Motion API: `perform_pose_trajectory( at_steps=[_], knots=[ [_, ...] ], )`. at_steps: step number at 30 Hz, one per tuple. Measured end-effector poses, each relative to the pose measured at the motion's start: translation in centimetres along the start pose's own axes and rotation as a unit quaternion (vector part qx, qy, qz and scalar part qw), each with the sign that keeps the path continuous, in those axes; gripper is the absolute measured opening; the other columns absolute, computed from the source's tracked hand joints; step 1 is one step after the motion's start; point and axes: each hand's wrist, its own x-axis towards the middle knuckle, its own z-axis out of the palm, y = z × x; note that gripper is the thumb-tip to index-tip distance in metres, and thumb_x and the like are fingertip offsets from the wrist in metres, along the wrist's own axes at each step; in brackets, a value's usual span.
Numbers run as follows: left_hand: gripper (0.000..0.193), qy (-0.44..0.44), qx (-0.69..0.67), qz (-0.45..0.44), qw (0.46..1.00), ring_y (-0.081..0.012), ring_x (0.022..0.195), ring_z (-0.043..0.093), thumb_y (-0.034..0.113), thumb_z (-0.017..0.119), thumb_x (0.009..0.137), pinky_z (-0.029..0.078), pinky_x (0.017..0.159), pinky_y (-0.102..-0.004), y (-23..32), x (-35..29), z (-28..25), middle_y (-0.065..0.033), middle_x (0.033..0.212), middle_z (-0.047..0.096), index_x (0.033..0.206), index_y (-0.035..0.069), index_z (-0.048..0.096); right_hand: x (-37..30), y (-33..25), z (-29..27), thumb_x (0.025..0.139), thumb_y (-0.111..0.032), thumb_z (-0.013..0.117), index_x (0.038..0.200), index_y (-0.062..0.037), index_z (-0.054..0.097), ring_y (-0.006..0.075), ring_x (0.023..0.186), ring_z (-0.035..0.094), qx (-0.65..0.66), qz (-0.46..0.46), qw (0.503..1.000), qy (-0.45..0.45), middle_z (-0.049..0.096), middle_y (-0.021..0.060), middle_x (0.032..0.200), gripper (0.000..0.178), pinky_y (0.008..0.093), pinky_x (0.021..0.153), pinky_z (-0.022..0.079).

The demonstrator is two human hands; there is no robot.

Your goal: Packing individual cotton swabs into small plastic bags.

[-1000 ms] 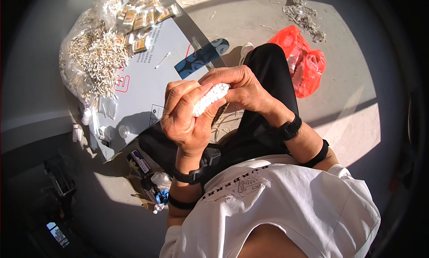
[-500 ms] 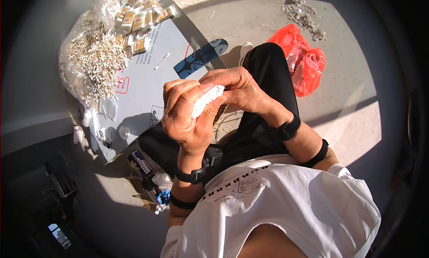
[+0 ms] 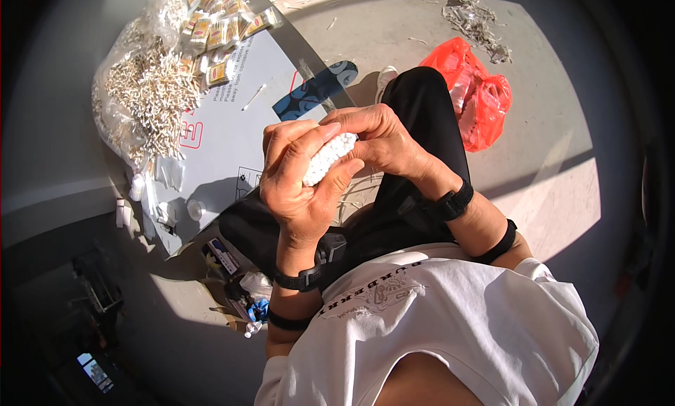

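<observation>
Both hands meet above my lap around a tight bundle of cotton swabs (image 3: 329, 159), its white tips facing up. My left hand (image 3: 299, 170) is wrapped round the bundle, with the thumb on its near side. At its right end, the fingers and thumb of my right hand (image 3: 376, 139) pinch the bundle. The swabs' lower ends are hidden by my hands. To the left, a large clear plastic bag (image 3: 160, 16) spills a heap of loose cotton swabs (image 3: 158, 89) onto a grey board (image 3: 232, 135). One single swab (image 3: 254, 97) lies apart on it.
Several small filled packets (image 3: 219, 32) are piled at the board's far end. A blue patterned strip (image 3: 316, 91) crosses its right edge. Beyond my knee sits a red plastic bag (image 3: 485, 104), with scattered swabs (image 3: 474, 23) on the floor farther off. Small boxes (image 3: 221, 256) stand below the board.
My left hand has shifted slightly right, and its thumb has moved outward along the bundle. More of the white tips shows now. Both hands keep hold of it.
</observation>
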Motion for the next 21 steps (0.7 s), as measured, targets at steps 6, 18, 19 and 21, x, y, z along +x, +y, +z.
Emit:
perform_pose_trajectory(
  at_steps=[6, 18, 19, 21],
  knots=[
    [0.036, -0.007, 0.032, 0.017, 0.999, -0.0242, 0.084, 0.056, 0.014, 0.084, 0.067, 0.048, 0.073, -0.0333, -0.3, -0.4, -1.3, -0.0057, 0.090, 0.062, 0.097, 0.001, 0.070, 0.1, 0.3, -0.4, 0.077, -0.010, 0.077, 0.103, 0.0006, 0.070, 0.0157, 0.094, 0.063, -0.018, -0.022, 1.000, 0.001, 0.068, 0.0091, 0.101, 0.028, 0.0280, 0.082, 0.050],
    [0.033, -0.026, 0.054, 0.056, 0.997, -0.0238, 0.085, 0.061, 0.006, 0.078, 0.075, 0.051, 0.075, -0.0316, -0.3, 0.0, -2.0, -0.0118, 0.092, 0.065, 0.106, 0.002, 0.068, -0.4, -0.9, -0.1, 0.084, -0.011, 0.074, 0.100, -0.0012, 0.069, 0.0062, 0.078, 0.058, 0.031, 0.090, 0.995, 0.001, 0.065, -0.0018, 0.085, 0.020, 0.0242, 0.072, 0.050],
    [0.034, -0.040, 0.069, 0.044, 0.996, -0.0227, 0.084, 0.061, 0.005, 0.078, 0.076, 0.051, 0.074, -0.0309, -0.2, 0.0, -2.2, -0.0113, 0.093, 0.064, 0.108, 0.002, 0.068, -0.5, -1.2, -0.2, 0.085, -0.012, 0.074, 0.099, -0.0012, 0.068, 0.0039, 0.075, 0.056, 0.059, 0.124, 0.990, -0.011, 0.064, -0.0034, 0.083, 0.019, 0.0222, 0.068, 0.050],
    [0.034, -0.055, 0.083, 0.032, 0.995, -0.0216, 0.084, 0.061, 0.004, 0.077, 0.076, 0.051, 0.074, -0.0303, -0.3, 0.0, -2.2, -0.0109, 0.093, 0.064, 0.110, 0.003, 0.069, -0.5, -1.2, 0.1, 0.085, -0.013, 0.074, 0.099, -0.0008, 0.068, 0.0032, 0.075, 0.056, 0.070, 0.134, 0.988, -0.004, 0.064, -0.0032, 0.083, 0.020, 0.0214, 0.066, 0.050]
  ],
)
